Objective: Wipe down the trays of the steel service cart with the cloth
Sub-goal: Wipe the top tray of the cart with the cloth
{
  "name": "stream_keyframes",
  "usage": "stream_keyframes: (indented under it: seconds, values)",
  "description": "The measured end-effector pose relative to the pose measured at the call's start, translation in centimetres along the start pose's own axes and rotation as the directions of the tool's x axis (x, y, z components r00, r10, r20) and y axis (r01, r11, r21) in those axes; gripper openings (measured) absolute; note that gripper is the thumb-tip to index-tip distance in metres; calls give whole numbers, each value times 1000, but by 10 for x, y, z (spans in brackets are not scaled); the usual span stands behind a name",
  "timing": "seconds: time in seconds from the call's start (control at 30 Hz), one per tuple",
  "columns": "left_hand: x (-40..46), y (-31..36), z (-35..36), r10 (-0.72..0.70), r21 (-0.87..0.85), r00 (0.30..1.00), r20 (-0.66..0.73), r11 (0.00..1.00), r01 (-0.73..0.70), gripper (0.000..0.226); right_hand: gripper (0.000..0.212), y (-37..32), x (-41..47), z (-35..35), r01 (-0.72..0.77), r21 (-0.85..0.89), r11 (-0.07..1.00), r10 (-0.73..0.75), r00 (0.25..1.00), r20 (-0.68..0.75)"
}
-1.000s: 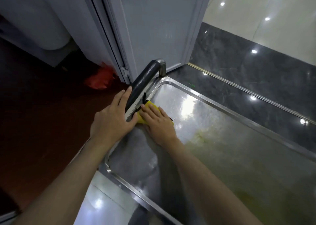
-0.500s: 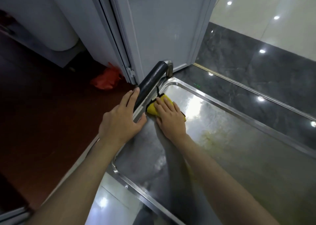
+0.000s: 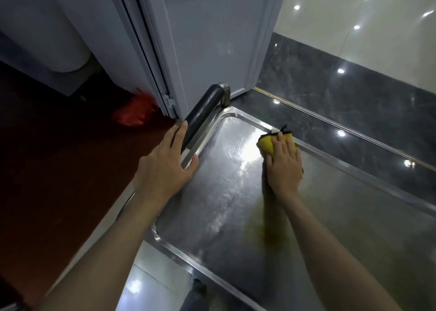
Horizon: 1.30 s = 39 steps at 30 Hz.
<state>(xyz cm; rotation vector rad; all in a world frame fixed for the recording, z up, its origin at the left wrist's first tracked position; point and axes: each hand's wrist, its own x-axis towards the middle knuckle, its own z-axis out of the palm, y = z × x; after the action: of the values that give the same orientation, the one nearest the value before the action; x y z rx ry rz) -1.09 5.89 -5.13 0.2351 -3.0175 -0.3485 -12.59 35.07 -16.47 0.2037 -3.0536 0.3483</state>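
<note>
Steel fills most of the view: the top tray (image 3: 224, 192) of the service cart is a long, shallow pan with a raised rim, its long axis running from the handle end, far and left, toward the near right, where it leaves the frame. Behind it stand a pale door (image 3: 212, 39) and its frame, with dark marble floor (image 3: 354, 102) along the tray's far side and a dark red floor (image 3: 59, 169) to the left. A red bag (image 3: 134, 112) lies crumpled by the door frame.

The cart's black padded handle (image 3: 200, 117) crosses the tray's short end. The left hand (image 3: 165, 166) rests there with straight, relaxed fingers (image 3: 179, 133), the fingertips against the handle and the thumb on the tray rim — bracing, holding nothing.

The right hand (image 3: 283, 162) lies flat on the yellow cloth (image 3: 266, 143), fingers straight and pressing it down onto the steel right at the far long rim, a little way in from the handle end. A dark edge and a small loop of the cloth poke out beyond the fingertips.

Almost all the unwiped length appears to lie toward the near right of the cloth — along the tray's long axis, back toward the person. The right hand, already on the cloth, is the one placed to draw it that way. A yellowish smear under the right forearm may be the cloth's reflection or residue; I cannot tell which.
</note>
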Motion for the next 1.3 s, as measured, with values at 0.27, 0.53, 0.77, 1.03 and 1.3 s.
stream_keyframes:
  seconds: [0.27,0.53,0.77,1.03,1.3]
  values:
    - [-1,5,-4,-14,24,1000,-14,1000,14,71,58,-135,-88,11,316,136,939,-332,936,119]
    - [-2,4,-7,-22,-47,1000,-14,999,21,59,56,-139,-125,30,621,170,765,-641,759,112]
    - [-4,1,-3,2,-106,995,-101,994,-13,51,56,2,-46,-1,223,78,972,-227,973,48]
    - [-42,37,0,-293,89,954,-71,950,298,66,54,134,-31,-33,21,3,1000,-21,999,32]
    - [-85,10,-7,-471,43,878,88,882,469,98,51,60,-57,-23,126,37,991,-127,992,17]
